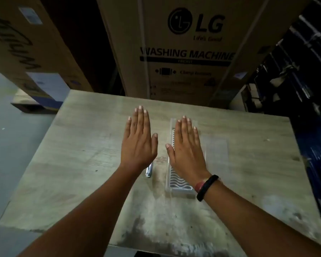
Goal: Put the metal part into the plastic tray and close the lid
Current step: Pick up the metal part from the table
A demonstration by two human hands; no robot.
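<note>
My left hand and my right hand are held flat, palms down, over the middle of the wooden table, holding nothing. A clear plastic tray with a wavy ribbed insert lies lengthwise under my right hand, which hides its middle. Its clear lid lies folded open flat to the right. A small shiny metal part rests on the table just left of the tray, partly hidden under the heel of my left hand.
A large LG washing machine carton stands right behind the table. More cartons are stacked at the left. Dark shelving runs along the right edge. A black band circles my right wrist.
</note>
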